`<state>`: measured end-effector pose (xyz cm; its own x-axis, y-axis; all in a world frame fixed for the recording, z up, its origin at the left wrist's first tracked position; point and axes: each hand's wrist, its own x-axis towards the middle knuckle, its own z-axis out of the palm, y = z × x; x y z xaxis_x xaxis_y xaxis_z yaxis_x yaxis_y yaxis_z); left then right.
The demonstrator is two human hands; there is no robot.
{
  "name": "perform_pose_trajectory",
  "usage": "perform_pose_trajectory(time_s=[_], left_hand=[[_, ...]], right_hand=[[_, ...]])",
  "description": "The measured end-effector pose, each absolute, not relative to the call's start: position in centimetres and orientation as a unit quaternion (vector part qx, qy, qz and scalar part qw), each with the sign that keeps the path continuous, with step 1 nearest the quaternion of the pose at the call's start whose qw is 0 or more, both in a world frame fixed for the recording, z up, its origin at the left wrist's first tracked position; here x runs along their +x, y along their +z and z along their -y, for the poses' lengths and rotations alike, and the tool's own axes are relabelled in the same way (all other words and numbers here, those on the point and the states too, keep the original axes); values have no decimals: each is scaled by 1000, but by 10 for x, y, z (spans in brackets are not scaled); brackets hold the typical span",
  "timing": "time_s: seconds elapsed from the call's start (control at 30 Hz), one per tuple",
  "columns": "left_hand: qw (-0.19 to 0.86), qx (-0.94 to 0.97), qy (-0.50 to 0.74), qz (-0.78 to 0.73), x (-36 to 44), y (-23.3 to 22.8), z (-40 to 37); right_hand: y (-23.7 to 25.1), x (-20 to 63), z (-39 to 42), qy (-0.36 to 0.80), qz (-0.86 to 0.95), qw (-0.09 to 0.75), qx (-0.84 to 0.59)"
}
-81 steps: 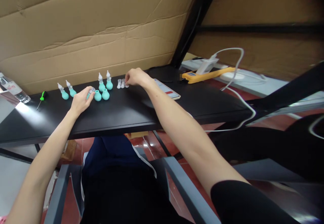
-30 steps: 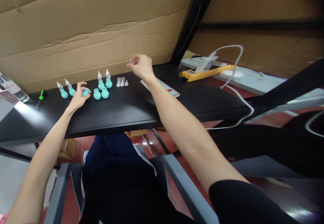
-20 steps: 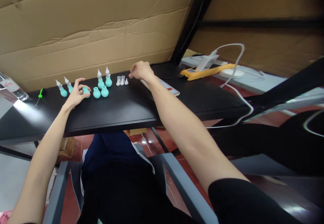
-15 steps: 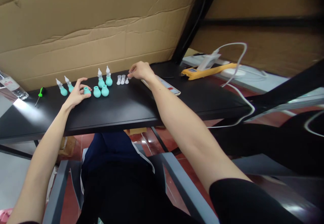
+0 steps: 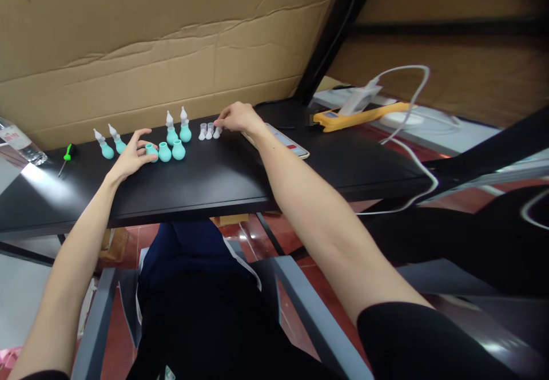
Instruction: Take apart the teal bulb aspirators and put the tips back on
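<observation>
My left hand (image 5: pixel 132 154) reaches over the table with thumb and fingers curved round a teal rubber bulb (image 5: pixel 151 151), open end up. Two more open teal bulbs (image 5: pixel 165 152) stand in line to its right. Farther right, my right hand (image 5: pixel 235 119) pinches the top of a small clear-and-white nozzle piece (image 5: pixel 217 132), partly hidden by the fingertips. Beside that piece stand two similar nozzle pieces (image 5: pixel 206 131), clear cups upward. Behind the open bulbs are two bulbs with pointed clear tips (image 5: pixel 185 128); two more tipped bulbs (image 5: pixel 105 146) stand left of my left hand.
A green-handled screwdriver (image 5: pixel 67 157) and a plastic bottle (image 5: pixel 21 142) lie at the left of the black table (image 5: pixel 206 185). A phone (image 5: pixel 286 142) lies under my right forearm. At right are a yellow device (image 5: pixel 360 117) and a white cable (image 5: pixel 422 168). Cardboard (image 5: pixel 163 36) stands behind.
My left hand has shifted the held bulb slightly right, against its neighbour. My right fingers have moved left onto the third nozzle piece, which now shows a clear part on top. The view has shifted slightly.
</observation>
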<state>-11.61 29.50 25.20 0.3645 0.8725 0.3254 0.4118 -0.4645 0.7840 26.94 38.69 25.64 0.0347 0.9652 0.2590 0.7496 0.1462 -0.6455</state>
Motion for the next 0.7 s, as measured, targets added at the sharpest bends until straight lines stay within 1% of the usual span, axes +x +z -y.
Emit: perform_pose_trajectory(time_s=[0.23,0.33,0.43,0.57,0.7], left_hand=[[303,772,380,-411,-116,251,-297],[310,768,375,-417,-116,252,-297],[303,773,364,-423,-116,251,-297],[268,785,372,-418,-119,249,-300],[222,782,405,-418,-122,246,-305]], right_hand=[[258,267,-386,164,687,320,-631],[259,266,-385,142,680,314,-647],[262,267,-384,127,689,326,-635],[268,264,-380,94,724,364,-578],[269,246,-371,39,790,398,-464]])
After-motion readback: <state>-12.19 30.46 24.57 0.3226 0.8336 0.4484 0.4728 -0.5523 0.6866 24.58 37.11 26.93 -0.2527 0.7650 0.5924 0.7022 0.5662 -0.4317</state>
